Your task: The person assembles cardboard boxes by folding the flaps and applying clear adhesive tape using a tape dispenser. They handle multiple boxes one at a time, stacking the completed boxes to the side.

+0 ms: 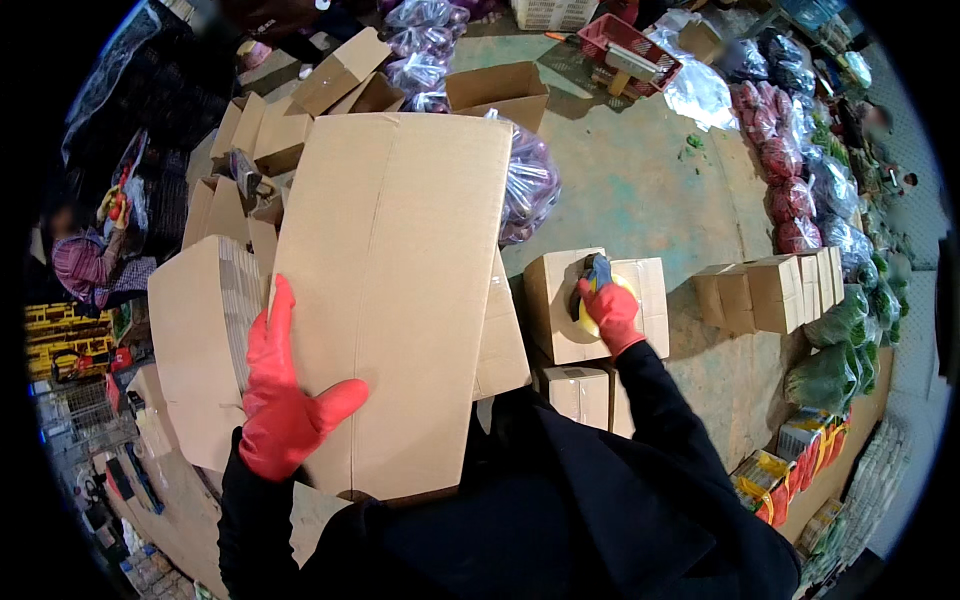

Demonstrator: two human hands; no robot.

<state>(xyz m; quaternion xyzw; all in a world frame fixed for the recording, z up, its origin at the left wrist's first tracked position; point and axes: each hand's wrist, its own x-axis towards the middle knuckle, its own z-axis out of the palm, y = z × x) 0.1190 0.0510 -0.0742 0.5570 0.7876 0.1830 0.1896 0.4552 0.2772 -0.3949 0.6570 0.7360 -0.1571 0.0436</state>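
Observation:
A large brown cardboard box [400, 250], its long face creased down the middle, fills the centre in front of me. My left hand [285, 400], in a red rubber glove, rests at its lower left edge. The fingers stretch along that edge and the thumb spreads over the face. To the right, my right hand [612, 315], gloved the same way, is closed round a tape dispenser [598, 272] with a yellowish roll. The dispenser is above a smaller closed carton [560, 310]; whether it touches cannot be told.
Flattened cardboard sheets [195, 350] stack at left. Open boxes [340, 75] and bags of purple produce [530, 185] lie beyond. Cartons [770, 290] line up at right, near bagged greens [830, 375] and red bags [790, 195]. A red crate [625, 55] stands far off; a person [90, 255] sits far left.

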